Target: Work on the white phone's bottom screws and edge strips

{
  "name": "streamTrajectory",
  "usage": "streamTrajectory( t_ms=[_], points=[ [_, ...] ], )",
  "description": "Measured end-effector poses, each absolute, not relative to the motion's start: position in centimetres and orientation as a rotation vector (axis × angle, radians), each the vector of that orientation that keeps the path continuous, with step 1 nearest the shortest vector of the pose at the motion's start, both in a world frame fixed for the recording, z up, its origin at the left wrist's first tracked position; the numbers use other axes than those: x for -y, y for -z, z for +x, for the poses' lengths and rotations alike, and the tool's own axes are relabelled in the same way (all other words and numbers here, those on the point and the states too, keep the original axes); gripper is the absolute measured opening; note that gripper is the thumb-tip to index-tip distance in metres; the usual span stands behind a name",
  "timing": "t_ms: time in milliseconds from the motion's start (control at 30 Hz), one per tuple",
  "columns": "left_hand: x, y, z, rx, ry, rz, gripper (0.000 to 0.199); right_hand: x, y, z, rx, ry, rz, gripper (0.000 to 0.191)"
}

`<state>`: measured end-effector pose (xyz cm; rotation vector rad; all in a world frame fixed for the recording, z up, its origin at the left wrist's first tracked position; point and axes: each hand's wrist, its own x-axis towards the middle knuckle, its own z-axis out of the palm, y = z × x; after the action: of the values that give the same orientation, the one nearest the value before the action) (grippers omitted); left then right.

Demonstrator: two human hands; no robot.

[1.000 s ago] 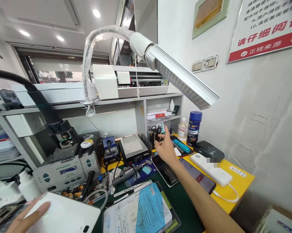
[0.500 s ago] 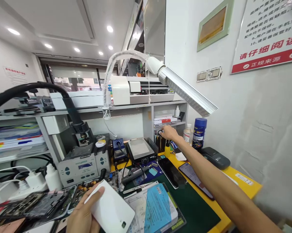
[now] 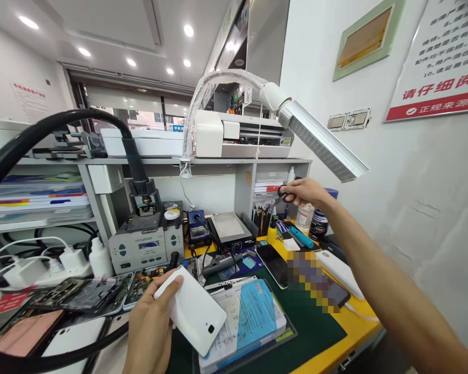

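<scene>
My left hand (image 3: 152, 319) is closed around a white phone (image 3: 197, 311), thumb on its glossy back, with the camera opening toward the lower right. The phone is tilted above the left edge of a blue-and-white box (image 3: 253, 322). My right hand (image 3: 309, 191) reaches far forward and grips a pair of scissors (image 3: 285, 194) by the black handles. The blades point down to the left, over a holder (image 3: 262, 221) packed with tweezers and other slim tools. Whether the blade tips are still inside the holder, I cannot tell.
A soldering station (image 3: 140, 252), a heating plate (image 3: 229, 228) and a yellow bottle (image 3: 271, 232) stand at the back. Phones, including a black one (image 3: 272, 265), lie on the right. Phone parts (image 3: 78, 298) crowd the left. A lamp (image 3: 327, 140) overhangs the bench.
My right hand has lifted the scissors up and to the right from the tool holder. My left hand still holds the phone. The whole view has shifted slightly.
</scene>
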<state>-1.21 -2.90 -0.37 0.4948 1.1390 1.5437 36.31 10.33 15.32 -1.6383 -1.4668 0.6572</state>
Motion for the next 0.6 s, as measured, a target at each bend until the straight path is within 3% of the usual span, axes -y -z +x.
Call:
streamTrajectory(
  t_ms=[300, 600],
  points=[
    [2.8, 0.1, -2.6, -1.224, -1.454, 0.798, 0.043, 1.2, -7.6, 31.3, 1.234, -1.331, -0.989, 0.026],
    [3.0, 0.3, -2.6, -1.153, -1.268, 0.971, 0.052, 4.1, -2.0, 27.4, 0.971, -1.693, -0.655, 0.025]
  ],
)
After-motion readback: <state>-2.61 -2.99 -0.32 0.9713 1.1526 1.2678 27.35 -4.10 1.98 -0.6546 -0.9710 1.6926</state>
